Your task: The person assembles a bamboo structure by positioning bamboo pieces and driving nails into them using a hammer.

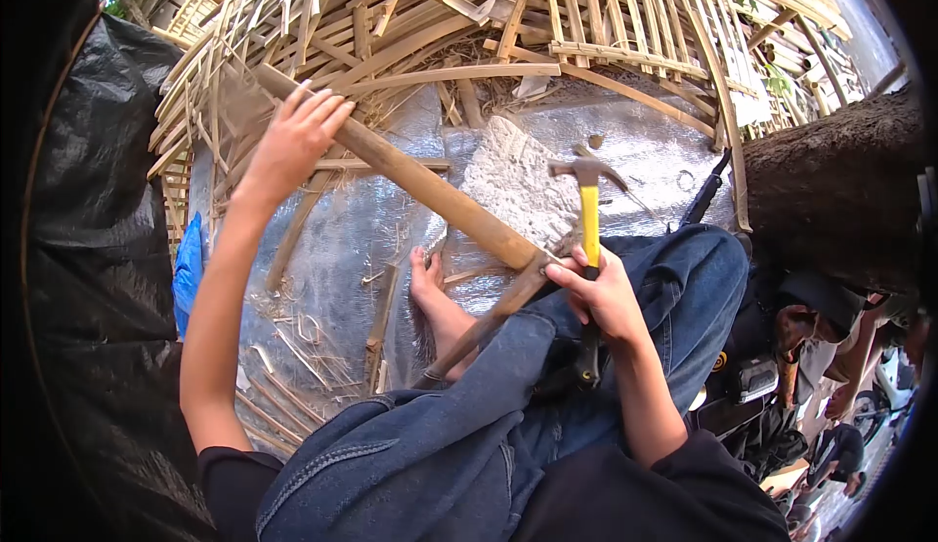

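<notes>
1. The left hand (291, 137) is partly closed over the pole (420, 181) near its far end, thumb out of sight, probably to steady that long, raking length.
2. The right hand (608, 298) is closed around the hammer (589, 215), head upward, while thumb and forefinger reach the pole's near end (whether they also pinch a nail, I cannot tell).
3. That near end meets a thinner stick (498, 312) beside the raised knee (718, 259); the leg probably gives the joint some backing.
4. The hammer's upright hold seems to leave the fingertips free for the joint.
5. A bare foot (440, 308) rests on the silvery sheet (322, 239), near a rough block (513, 186); slatted bamboo (420, 29) lies beyond.
</notes>
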### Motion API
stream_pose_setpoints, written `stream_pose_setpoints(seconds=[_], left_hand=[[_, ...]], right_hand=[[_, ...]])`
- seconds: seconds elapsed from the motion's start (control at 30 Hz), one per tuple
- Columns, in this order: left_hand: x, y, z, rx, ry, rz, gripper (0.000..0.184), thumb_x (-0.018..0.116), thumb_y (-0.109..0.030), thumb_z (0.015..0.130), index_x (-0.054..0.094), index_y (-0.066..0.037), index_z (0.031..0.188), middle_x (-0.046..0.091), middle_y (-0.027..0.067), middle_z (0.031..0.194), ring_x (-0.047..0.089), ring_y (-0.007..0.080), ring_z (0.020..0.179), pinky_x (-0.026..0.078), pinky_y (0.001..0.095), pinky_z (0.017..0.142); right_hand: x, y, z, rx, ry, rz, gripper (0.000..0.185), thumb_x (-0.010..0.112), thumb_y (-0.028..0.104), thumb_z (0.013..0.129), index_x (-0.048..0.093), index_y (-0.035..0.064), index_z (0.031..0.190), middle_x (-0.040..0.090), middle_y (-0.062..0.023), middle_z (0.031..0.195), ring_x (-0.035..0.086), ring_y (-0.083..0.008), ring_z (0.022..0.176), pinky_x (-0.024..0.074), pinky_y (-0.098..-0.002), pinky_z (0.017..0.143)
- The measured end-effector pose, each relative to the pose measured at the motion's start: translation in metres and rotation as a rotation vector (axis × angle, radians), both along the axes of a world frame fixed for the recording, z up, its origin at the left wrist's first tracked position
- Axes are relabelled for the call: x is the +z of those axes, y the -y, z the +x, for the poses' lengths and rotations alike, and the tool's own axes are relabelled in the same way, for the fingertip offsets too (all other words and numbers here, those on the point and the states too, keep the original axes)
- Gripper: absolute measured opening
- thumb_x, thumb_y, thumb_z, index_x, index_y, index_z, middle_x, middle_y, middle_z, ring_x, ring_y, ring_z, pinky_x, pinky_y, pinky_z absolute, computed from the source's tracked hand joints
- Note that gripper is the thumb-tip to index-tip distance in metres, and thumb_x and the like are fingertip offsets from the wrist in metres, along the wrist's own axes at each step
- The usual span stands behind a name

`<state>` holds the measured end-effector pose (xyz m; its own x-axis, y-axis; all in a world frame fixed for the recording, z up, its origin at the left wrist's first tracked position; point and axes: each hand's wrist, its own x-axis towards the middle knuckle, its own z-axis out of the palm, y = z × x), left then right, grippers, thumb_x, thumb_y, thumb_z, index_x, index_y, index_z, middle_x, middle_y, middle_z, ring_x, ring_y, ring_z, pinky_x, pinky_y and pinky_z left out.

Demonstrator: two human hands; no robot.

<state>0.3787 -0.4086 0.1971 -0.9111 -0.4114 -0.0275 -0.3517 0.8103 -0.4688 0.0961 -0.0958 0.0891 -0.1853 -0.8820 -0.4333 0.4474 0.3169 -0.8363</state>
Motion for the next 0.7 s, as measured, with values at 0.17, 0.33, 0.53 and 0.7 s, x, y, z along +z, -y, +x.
stream_pose_setpoints(seconds=[0.17,0.33,0.53,0.7], left_hand=[[-0.034,-0.02,-0.013,-0.072,-0.034,-0.071,0.052,0.049,-0.006,0.089,0.05,-0.002,0.141,0.056,0.0133,0.139,0.047,0.0262,0.136,0.027,0.0445,0.122],[-0.065,-0.024,-0.003,-0.044,-0.091,0.072,0.058,0.049,-0.001,0.086,0.047,-0.003,0.143,0.051,0.0132,0.144,0.042,0.027,0.14,0.025,0.0439,0.122],[-0.091,-0.031,0.017,0.052,-0.33,0.033,0.054,0.047,-0.003,0.092,0.046,-0.006,0.146,0.049,0.012,0.148,0.042,0.028,0.14,0.028,0.0449,0.12],[-0.141,-0.037,0.022,0.134,-0.328,0.083,0.054,0.045,-0.003,0.094,0.044,-0.007,0.148,0.049,0.0107,0.147,0.042,0.0288,0.14,0.028,0.0469,0.119]], right_hand=[[-0.024,-0.035,0.0,-0.12,0.061,0.079,0.038,0.078,0.007,0.086,0.041,0.0126,0.088,0.06,-0.0005,0.077,0.043,-0.0024,0.046,0.0343,-0.0205,0.036],[-0.026,-0.026,0.001,-0.188,0.077,0.103,0.038,0.078,0.006,0.085,0.04,0.0134,0.086,0.051,0.0047,0.065,0.041,-0.0026,0.045,0.0358,-0.0211,0.037],[-0.02,-0.006,0.008,-0.2,0.05,0.088,0.036,0.081,0.008,0.083,0.045,0.0091,0.09,0.053,0.0035,0.066,0.045,-0.0041,0.044,0.0349,-0.022,0.037],[-0.027,-0.002,0.002,-0.17,-0.057,0.141,0.034,0.081,0.009,0.083,0.048,0.0055,0.092,0.054,0.0022,0.066,0.046,-0.0054,0.043,0.0348,-0.0225,0.036]])
